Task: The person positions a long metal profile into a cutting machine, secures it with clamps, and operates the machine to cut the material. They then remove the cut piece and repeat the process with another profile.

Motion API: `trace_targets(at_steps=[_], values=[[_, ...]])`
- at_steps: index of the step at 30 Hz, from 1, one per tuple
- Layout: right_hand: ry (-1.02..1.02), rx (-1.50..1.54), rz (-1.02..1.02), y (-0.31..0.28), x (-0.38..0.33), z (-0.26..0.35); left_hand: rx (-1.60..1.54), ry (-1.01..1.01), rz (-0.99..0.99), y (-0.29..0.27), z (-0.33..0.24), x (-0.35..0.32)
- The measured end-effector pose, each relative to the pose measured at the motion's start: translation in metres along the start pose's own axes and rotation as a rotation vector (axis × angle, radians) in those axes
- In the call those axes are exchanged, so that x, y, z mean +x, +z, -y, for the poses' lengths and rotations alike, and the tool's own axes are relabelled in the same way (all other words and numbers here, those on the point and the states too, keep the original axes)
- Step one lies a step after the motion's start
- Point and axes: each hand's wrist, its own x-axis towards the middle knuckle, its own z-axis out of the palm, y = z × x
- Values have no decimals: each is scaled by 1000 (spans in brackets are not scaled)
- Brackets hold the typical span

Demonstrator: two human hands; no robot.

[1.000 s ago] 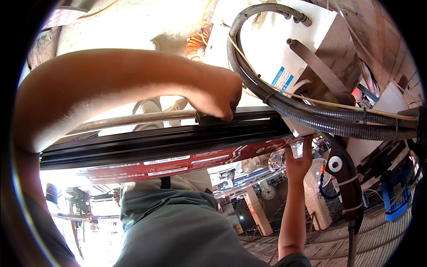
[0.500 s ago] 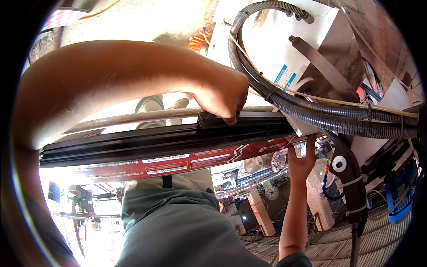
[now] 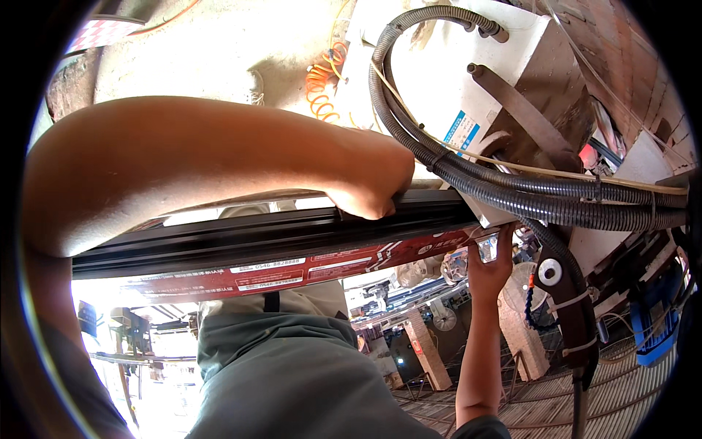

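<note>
Long black bar with lengthwise grooves, faced along its near edge with red printed sheeting; its own support is not discernible. On its top, right of the middle: a short black piece, largely hidden. Beyond the bar's far edge: sunlit pale floor, bearing a light-coloured shoe; whether the orange coiled hose lies on it is unclear.

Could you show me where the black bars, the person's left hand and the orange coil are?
Black bars point(image 3: 270, 234): head view, middle of their length.
Left hand point(image 3: 380, 175): head view, back of the hand.
Orange coil point(image 3: 316, 89): head view, its middle loops.
</note>
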Motion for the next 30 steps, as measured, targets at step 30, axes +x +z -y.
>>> trace_targets(at_steps=[30], values=[[-28,-26,-13,1,1,-8,-256,-136,-387,24,-16,41]])
